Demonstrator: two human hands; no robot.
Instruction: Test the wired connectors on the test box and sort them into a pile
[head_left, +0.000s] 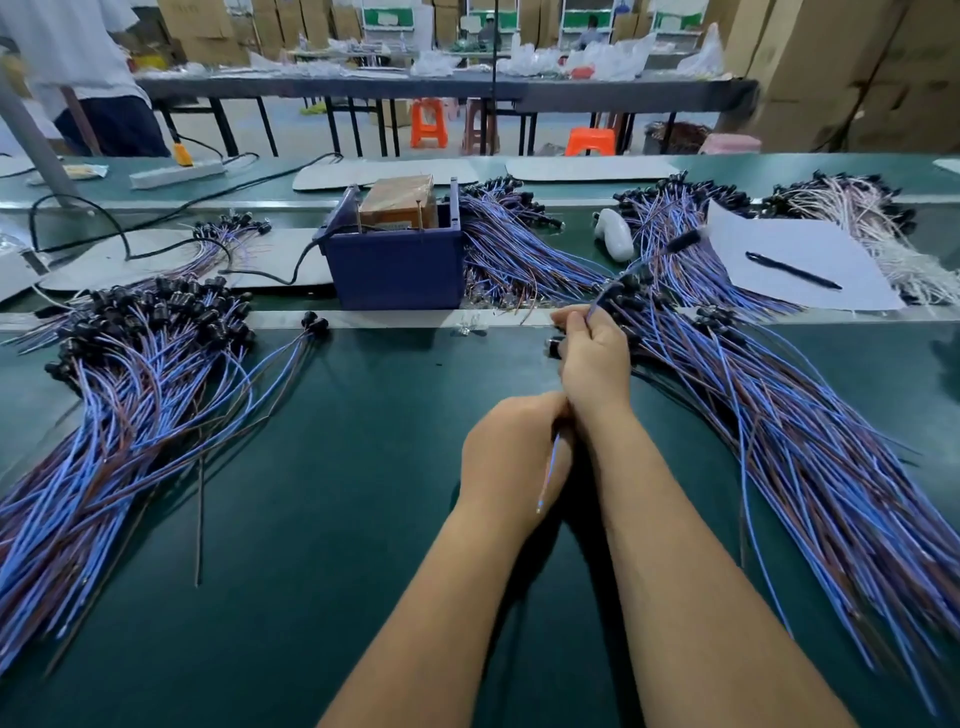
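- Right hand (592, 358) was raised near the desk's middle strip, fingers curled round the upper part of a wired connector (610, 291); its black head stuck up just above the fingertips.
- Left hand (511, 457) sat just below and touching the right wrist, fingers closed round the blue wire end (549, 473) — the bare tip poked out past the palm.
- Both hands were close together, clamped on what looked like the same wire; the stretch between them was hidden by the right hand.
- Test box (397, 254), dark blue, stood beyond the hands on the green desk (337, 493), left of the right hand and well apart from it. A brown block (397, 200) sat inside it; a black cable (218, 254) ran off its left side.
- Left pile (130, 374) of blue and brown wired connectors was spread over the desk's left side, black heads bunched at the far end.
- Right pile (779, 441) fanned out along the right side, heads lying just beside the right hand.
- More bundles (509, 244) lay behind and right of the test box.
- White paper sheet (795, 265) with a black pen (792, 270) on it lay at far right — a white object (615, 234) just left of it.
- Orange stools (428, 122) and a person in a white top (67, 47) were in the background.
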